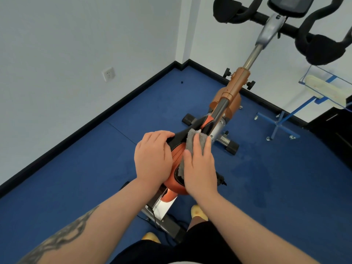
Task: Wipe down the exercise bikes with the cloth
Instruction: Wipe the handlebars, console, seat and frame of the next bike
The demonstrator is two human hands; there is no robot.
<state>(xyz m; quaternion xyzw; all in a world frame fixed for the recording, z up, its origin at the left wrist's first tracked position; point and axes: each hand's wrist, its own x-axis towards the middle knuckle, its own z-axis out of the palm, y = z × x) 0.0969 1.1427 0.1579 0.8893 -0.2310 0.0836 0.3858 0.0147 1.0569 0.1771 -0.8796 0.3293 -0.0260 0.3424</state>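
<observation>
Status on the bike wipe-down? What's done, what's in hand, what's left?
Done: nothing provably; no surface shows a clear wiped mark. In hand: the right hand presses the grey cloth flat on the orange and black saddle, while the left hand grips the saddle's side to steady it. Left: likely the handlebars, console and orange frame, all away from the cloth now.

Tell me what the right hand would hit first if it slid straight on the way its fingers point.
The right hand, pressing the grey cloth flat on the saddle, points towards the saddle's nose. Going on, it would probably meet the dark seat post first, though depth is unclear.
</observation>
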